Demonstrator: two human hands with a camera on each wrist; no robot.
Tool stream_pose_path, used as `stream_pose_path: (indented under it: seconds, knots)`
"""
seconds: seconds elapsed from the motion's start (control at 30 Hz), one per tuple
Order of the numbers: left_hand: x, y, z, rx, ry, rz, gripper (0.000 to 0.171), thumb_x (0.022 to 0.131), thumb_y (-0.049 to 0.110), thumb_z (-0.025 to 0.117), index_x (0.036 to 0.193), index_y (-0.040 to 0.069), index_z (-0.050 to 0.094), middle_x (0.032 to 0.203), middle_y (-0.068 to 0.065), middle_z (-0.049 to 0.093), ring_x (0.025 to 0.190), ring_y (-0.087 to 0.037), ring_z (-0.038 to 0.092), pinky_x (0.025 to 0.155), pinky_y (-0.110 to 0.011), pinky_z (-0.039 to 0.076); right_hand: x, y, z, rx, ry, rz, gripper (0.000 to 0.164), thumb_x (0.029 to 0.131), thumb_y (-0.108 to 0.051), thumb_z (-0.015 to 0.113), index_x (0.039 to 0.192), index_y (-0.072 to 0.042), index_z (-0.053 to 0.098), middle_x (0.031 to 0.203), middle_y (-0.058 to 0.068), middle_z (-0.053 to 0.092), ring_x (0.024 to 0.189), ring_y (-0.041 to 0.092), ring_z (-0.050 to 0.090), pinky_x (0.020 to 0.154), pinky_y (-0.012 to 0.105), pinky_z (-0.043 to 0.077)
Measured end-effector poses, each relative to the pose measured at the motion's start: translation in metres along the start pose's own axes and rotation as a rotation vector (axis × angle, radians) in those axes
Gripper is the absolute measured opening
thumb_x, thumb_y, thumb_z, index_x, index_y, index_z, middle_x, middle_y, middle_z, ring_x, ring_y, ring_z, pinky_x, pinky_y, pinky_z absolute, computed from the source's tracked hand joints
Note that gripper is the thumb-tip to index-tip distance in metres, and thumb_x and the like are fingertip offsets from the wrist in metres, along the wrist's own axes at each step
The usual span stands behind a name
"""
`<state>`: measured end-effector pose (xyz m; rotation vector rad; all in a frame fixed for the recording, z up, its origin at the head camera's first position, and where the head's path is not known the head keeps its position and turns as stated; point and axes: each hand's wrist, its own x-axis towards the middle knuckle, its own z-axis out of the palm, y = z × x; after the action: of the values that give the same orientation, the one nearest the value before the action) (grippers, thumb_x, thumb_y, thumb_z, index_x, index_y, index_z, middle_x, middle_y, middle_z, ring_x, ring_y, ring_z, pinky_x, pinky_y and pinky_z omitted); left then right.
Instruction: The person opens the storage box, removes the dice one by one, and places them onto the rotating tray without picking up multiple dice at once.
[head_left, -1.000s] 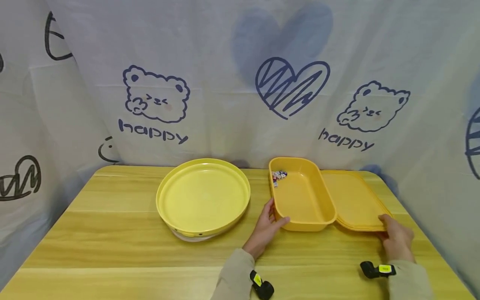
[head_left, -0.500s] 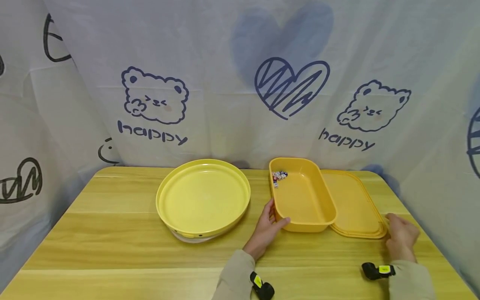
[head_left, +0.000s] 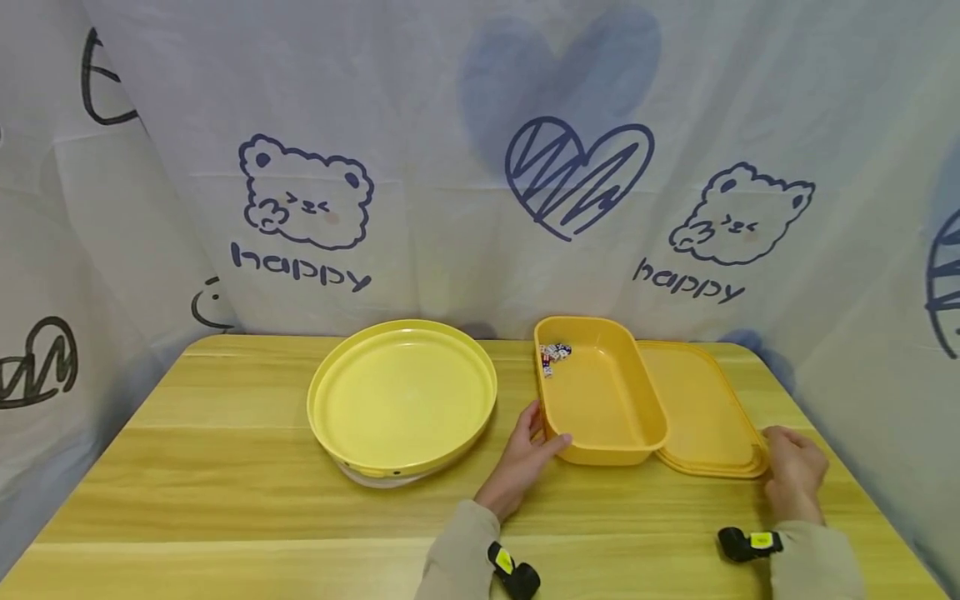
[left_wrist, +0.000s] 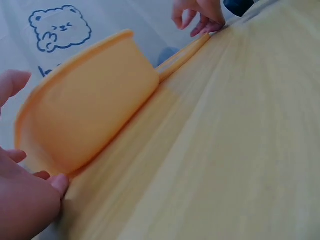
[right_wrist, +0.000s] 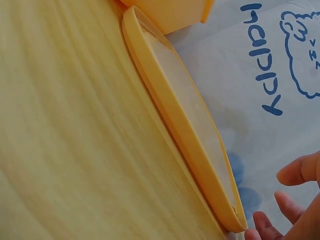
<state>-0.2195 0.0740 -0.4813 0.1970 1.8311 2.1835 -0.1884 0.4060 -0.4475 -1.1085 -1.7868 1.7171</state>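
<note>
From the head: looks forward and down, farthest off, with table (head_left: 225, 442) across lower half. From each wrist: looks low, close, tilted; catches tub (left_wrist: 90, 100) left of frame (left wrist), lid (right_wrist: 180, 125) mid-frame (right wrist), shares both.

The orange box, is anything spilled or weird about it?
Nothing looks spilled or broken. The orange box stands upright, its lid beside it. Just one little oddity: the small patterned pieces are bunched near the box's far left corner, leaving the rest bare.
</note>
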Motion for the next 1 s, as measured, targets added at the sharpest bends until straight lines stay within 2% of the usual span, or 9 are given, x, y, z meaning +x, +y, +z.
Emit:
stream_pose_path:
  seconds: [0.23,0.37,0.53,0.63,0.7,0.8,0.87,0.93,1.0]
  knots:
    - [-0.018,0.012,-0.004,0.125,-0.009,0.003,0.086,0.089,0.020,0.070,0.153,0.001,0.016,0.156,-0.023,0.014,0.141,-0.040,0.017,0.111,-0.050,0.021,0.002,0.000,0.002,-0.043,-0.002,-0.016,0.005,0.089,-0.015,0.056,0.093,-0.015,0.059,0.107,-0.001,0.044,0.088,0.006,0.040,0.082,0.019,0.037]
    - [-0.037,0.020,-0.005,0.315,-0.043,0.057,0.087,0.088,0.022,0.071,0.152,-0.001,0.017,0.153,-0.026,0.018,0.140,-0.042,0.019,0.110,-0.053,0.021,0.003,0.002,0.004,-0.090,-0.006,-0.028,0.018,0.088,-0.016,0.056,0.104,-0.008,0.058,0.111,0.002,0.045,0.090,0.007,0.041,0.085,0.020,0.036]
    - [-0.063,0.034,-0.015,0.557,-0.159,0.177,0.076,0.089,0.025,0.069,0.150,0.002,0.029,0.151,-0.020,0.029,0.137,-0.037,0.028,0.107,-0.052,0.028,0.001,0.003,0.005,-0.166,-0.030,-0.049,0.036,0.091,-0.019,0.055,0.120,0.003,0.054,0.119,0.009,0.044,0.092,0.012,0.041,0.083,0.023,0.036]
    - [-0.075,0.047,-0.036,0.668,-0.229,0.310,0.063,0.091,0.023,0.067,0.145,0.005,0.040,0.146,-0.013,0.040,0.132,-0.030,0.038,0.106,-0.045,0.034,0.000,0.003,0.005,-0.198,-0.053,-0.052,0.046,0.092,-0.021,0.054,0.131,0.004,0.050,0.127,0.013,0.042,0.092,0.012,0.042,0.080,0.023,0.037]
    - [-0.080,0.056,-0.058,0.759,-0.268,0.475,0.053,0.091,0.018,0.067,0.139,0.004,0.048,0.138,-0.011,0.050,0.125,-0.026,0.047,0.101,-0.040,0.040,-0.001,0.003,0.006,-0.199,-0.064,-0.057,0.053,0.093,-0.021,0.053,0.137,0.006,0.045,0.133,0.017,0.040,0.091,0.011,0.043,0.076,0.021,0.038]
    - [-0.083,0.066,-0.094,0.879,-0.252,0.733,0.044,0.087,0.007,0.071,0.128,0.001,0.057,0.124,-0.010,0.061,0.114,-0.023,0.056,0.094,-0.036,0.046,-0.001,0.003,0.007,-0.196,-0.054,-0.062,0.057,0.092,-0.019,0.053,0.141,0.007,0.041,0.135,0.020,0.039,0.085,0.008,0.044,0.068,0.015,0.039]
    - [-0.085,0.071,-0.117,0.933,-0.197,0.827,0.042,0.082,0.002,0.074,0.122,0.001,0.061,0.116,-0.009,0.065,0.106,-0.023,0.060,0.087,-0.036,0.050,0.000,0.003,0.007,-0.198,-0.046,-0.069,0.058,0.091,-0.019,0.053,0.141,0.008,0.040,0.134,0.021,0.039,0.084,0.007,0.044,0.063,0.012,0.038]
    - [-0.087,0.075,-0.138,0.967,-0.143,0.814,0.042,0.079,0.000,0.077,0.119,0.002,0.064,0.112,-0.008,0.067,0.102,-0.023,0.062,0.083,-0.037,0.051,0.000,0.003,0.006,-0.207,-0.041,-0.072,0.058,0.092,-0.019,0.053,0.141,0.008,0.040,0.134,0.021,0.040,0.083,0.007,0.044,0.060,0.011,0.037]
    - [-0.090,0.078,-0.157,1.016,-0.114,0.738,0.037,0.079,0.003,0.078,0.114,0.004,0.067,0.109,-0.005,0.068,0.099,-0.022,0.062,0.080,-0.037,0.051,0.000,0.002,0.005,-0.218,-0.052,-0.069,0.058,0.093,-0.020,0.052,0.143,0.007,0.039,0.137,0.022,0.038,0.086,0.010,0.045,0.061,0.012,0.037]
